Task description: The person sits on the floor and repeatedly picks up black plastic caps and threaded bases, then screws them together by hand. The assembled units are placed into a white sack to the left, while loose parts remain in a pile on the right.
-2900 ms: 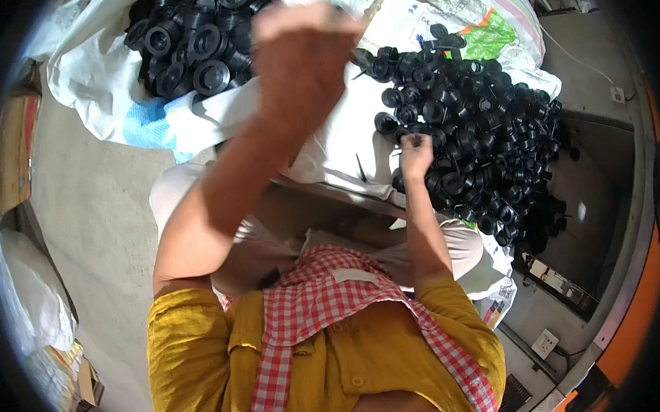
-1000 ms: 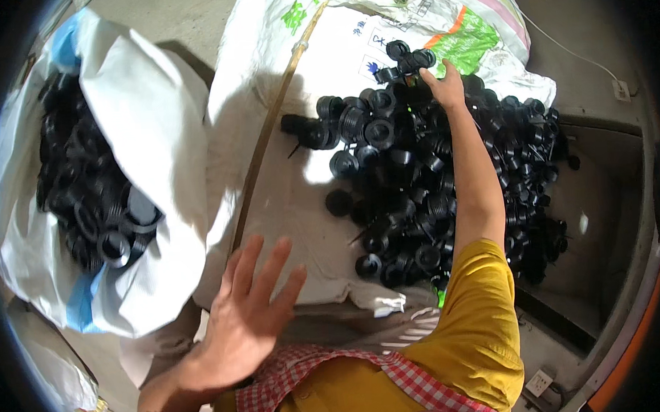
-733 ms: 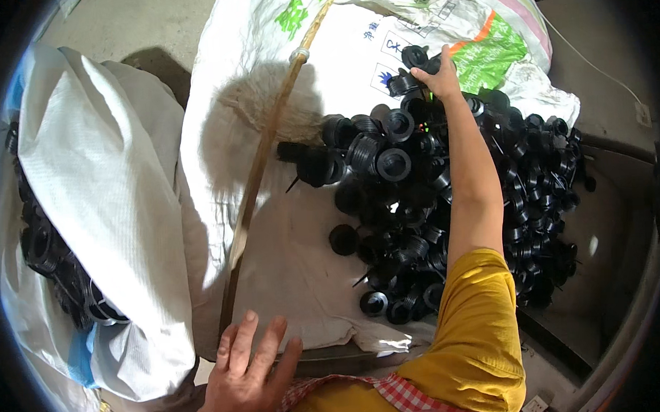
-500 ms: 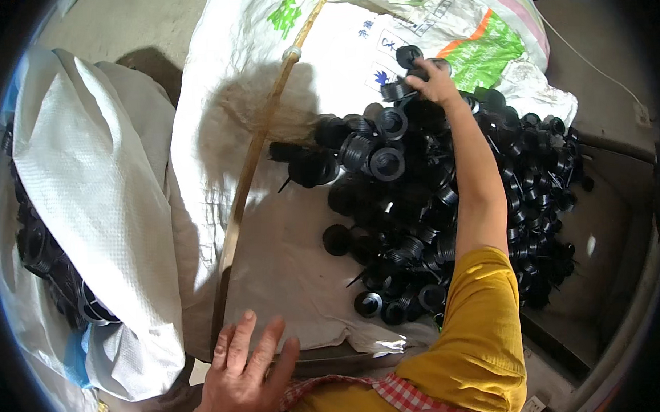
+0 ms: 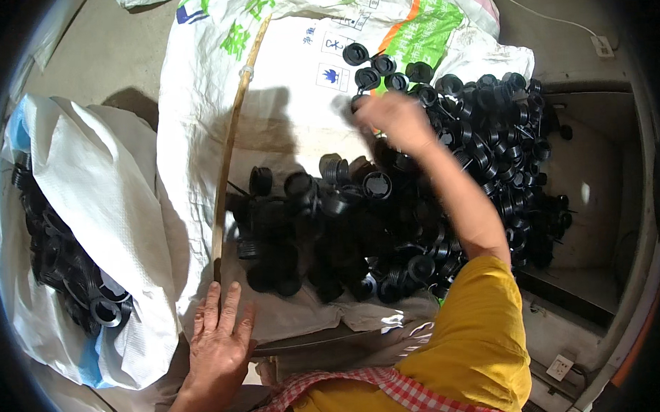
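Grip unclear, right hand (image 5: 400,122) blurred by caps (image 5: 376,184); left hand (image 5: 220,348) spread at sheet (image 5: 314,130) edge; bare sheet beside stick (image 5: 230,148).

Blk caps (image 5: 377,185), red/wht chk apron (image 5: 413,398)

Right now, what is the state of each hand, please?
Left hand: open, near the wooden stick.
Right hand: blurred among black plastic caps; grip cannot be told.

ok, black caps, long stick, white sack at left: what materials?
Black caps: likely moulded plastic, semi-gloss; bright highlights on ribbed sides.
Long stick: probably wood or bamboo, dull; tan, slightly uneven surface.
White sack: seemingly woven plastic, low sheen; fine texture, stiff folds.
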Demonstrator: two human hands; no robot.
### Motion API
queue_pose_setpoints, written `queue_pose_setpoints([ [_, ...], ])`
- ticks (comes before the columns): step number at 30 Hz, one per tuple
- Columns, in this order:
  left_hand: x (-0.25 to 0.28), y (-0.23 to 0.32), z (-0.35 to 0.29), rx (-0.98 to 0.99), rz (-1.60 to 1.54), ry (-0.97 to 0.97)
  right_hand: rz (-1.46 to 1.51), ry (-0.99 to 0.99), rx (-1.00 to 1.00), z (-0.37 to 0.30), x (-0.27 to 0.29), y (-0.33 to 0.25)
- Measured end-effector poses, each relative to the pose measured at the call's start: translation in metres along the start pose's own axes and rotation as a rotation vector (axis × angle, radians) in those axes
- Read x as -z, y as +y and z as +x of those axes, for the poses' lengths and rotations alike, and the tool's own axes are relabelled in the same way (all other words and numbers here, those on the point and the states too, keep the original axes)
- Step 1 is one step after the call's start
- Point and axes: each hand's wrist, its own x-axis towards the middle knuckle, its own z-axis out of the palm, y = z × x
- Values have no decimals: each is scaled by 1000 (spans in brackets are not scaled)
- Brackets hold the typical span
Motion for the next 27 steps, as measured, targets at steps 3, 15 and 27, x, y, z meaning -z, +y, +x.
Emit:
queue_pose_setpoints([
  [3,7,5,-1,-11,-82,-20,-942,657,-160,10,102,121],
  [15,-1,10,-5,-154,184,280,-52,-228,-373,-17,-2,155],
  [27,-1,10,-15,-139,195,321,96,-55,18,-116,-90,20],
])
